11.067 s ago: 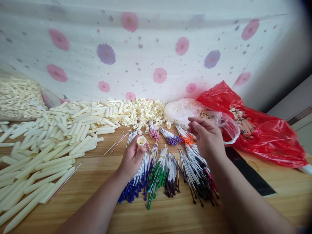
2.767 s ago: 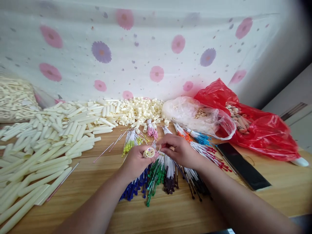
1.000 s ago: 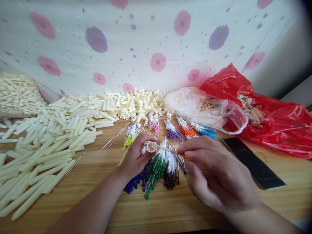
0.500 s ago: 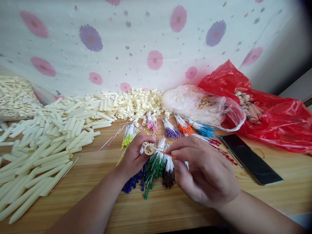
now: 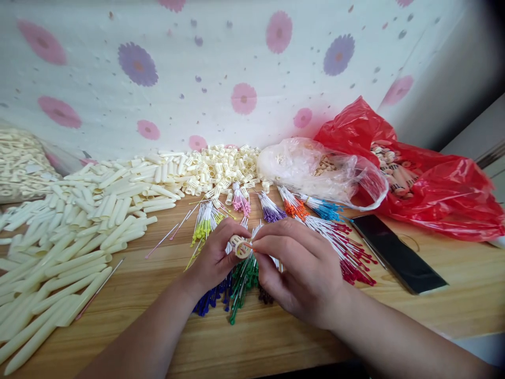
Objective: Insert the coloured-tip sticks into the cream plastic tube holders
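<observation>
Left hand [image 5: 215, 258]: you are gripping the cup [image 5: 240, 248], covering its side.
Right hand [image 5: 302, 271]: you are pinching a stick [image 5: 249, 244] at the cup's rim, hiding most of it.
Brown sticks [image 5: 265, 297]: your right hand is covering most.

Close head-worn view (forward and down) onto both hands [image 5: 302, 271].
</observation>
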Tool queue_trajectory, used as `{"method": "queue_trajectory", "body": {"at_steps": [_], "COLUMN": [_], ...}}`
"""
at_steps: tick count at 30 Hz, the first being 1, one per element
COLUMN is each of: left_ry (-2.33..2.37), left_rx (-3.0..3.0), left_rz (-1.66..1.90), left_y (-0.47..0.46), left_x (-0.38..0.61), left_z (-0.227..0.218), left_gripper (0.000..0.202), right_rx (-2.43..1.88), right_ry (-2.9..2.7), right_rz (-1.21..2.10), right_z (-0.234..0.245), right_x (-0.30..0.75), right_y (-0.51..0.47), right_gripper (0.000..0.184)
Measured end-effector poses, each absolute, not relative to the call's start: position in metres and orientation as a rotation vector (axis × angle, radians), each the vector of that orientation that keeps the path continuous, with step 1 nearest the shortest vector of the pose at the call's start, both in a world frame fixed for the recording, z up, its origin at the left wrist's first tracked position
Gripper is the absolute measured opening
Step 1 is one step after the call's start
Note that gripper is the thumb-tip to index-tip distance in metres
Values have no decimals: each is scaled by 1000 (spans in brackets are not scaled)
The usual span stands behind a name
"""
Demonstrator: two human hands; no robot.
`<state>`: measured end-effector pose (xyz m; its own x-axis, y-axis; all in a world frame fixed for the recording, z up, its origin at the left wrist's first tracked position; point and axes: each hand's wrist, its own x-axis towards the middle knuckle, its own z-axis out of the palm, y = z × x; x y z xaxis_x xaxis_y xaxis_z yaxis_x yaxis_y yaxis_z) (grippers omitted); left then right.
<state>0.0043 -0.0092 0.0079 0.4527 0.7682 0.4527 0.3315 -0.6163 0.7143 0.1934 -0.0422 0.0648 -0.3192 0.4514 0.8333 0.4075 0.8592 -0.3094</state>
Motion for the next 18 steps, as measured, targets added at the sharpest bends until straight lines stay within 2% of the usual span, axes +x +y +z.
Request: {"method": "queue_trajectory", "body": {"at_steps": [4, 13, 18], "left_ry": [1036, 1270, 1421], "left_rx": [2285, 2470, 2557], "left_rz": [1103, 1203, 1287], "left_y": [-14, -13, -12], "left_x": [3, 3, 4], "left_z": [10, 8, 5], "left_gripper": [47, 46, 40], "right_rx": [-738, -774, -836], "right_ry": [-1911, -1834, -1773], "right_rz": [77, 228, 358], "right_z": [50, 39, 39], "right_x": [191, 189, 188], "right_y": [-35, -20, -15], "right_gripper": [14, 16, 10]}}
